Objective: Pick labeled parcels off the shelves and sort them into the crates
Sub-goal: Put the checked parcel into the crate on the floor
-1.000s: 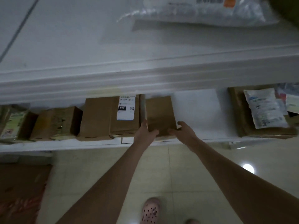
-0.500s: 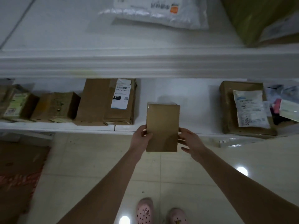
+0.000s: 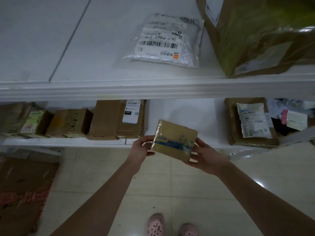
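Head view showed a small tape-wrapped cardboard parcel held tilted at the centre of the frame, in front of the lower shelf and above the tiled floor. The person's left hand pinched its left edge, thumb on top; the right hand gripped its lower right corner, fingers curled beneath. Left of it on that shelf lay a brown box with a white label. Higher in the frame, a white poly mailer lay on the upper shelf beside a large cardboard box.
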